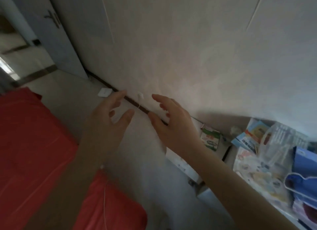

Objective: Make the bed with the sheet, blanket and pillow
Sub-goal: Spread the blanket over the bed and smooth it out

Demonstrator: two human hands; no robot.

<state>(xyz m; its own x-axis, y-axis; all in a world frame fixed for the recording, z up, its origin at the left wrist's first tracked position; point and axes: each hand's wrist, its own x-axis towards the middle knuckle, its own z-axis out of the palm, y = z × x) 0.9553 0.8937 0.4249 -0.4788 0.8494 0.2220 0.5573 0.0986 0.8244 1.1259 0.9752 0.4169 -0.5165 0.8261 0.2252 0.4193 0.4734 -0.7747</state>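
A red sheet [34, 140] covers the bed at the lower left, its corner reaching the bottom of the view. My left hand [109, 116] is stretched out past the bed's edge with fingers spread, holding nothing. My right hand [171, 120] reaches forward beside it, fingers spread and empty too. Both hands hover over the floor near the base of the wall. No blanket or pillow is in view.
A pale wall [188, 49] fills the upper view, with a dark skirting strip [133, 103] along the floor. A door [51, 32] stands at the upper left. A shelf at the right holds a small green carton [210, 138], packets and plastic bags [274, 144].
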